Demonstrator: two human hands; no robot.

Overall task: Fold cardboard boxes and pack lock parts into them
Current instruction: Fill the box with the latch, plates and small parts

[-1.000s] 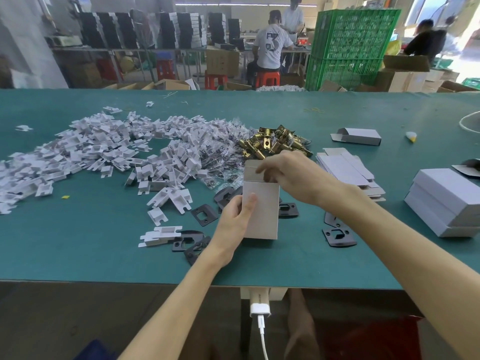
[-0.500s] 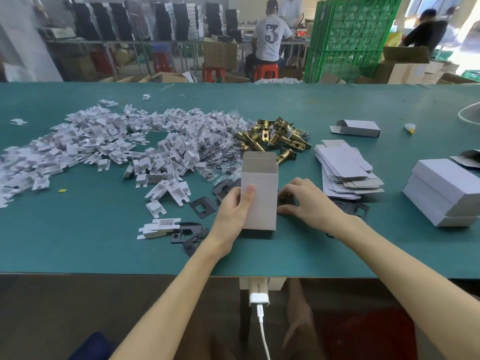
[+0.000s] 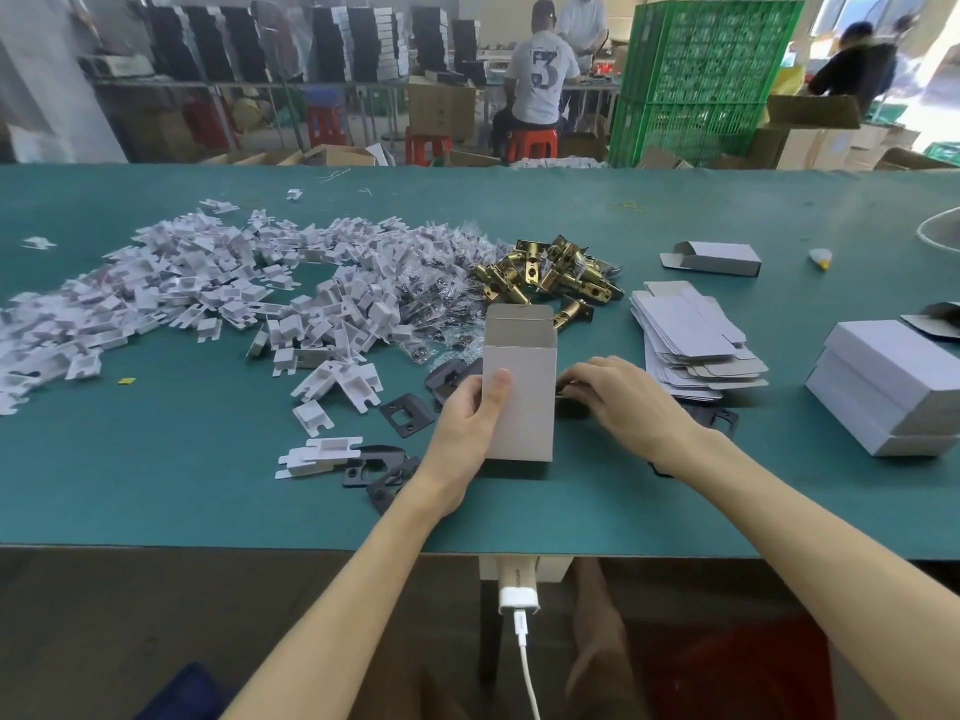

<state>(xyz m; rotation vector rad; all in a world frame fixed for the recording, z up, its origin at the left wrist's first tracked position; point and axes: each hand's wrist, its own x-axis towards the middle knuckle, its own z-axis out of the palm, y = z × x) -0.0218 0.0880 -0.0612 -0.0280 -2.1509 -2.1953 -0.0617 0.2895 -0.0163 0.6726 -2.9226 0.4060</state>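
Note:
A small grey cardboard box point(image 3: 522, 402) stands upright near the table's front edge, its top flap open. My left hand point(image 3: 465, 426) grips its left side, thumb across the front face. Just right of the box, my right hand point(image 3: 626, 402) is low on the table, its curled fingertips pinching a black metal plate point(image 3: 570, 394) that is mostly hidden under them. More black plates point(image 3: 405, 418) lie left of the box. A heap of brass latches point(image 3: 550, 275) sits behind it.
A wide spread of white plastic pieces point(image 3: 208, 288) and bagged screws point(image 3: 447, 304) covers the left of the green table point(image 3: 182, 485). Flat box blanks point(image 3: 691, 340) are stacked at right, closed boxes point(image 3: 893, 387) further right. One folded box point(image 3: 711, 258) lies beyond.
My right hand left the box's open top and came down to the table on the box's right, onto a black plate. My left hand kept hold of the box.

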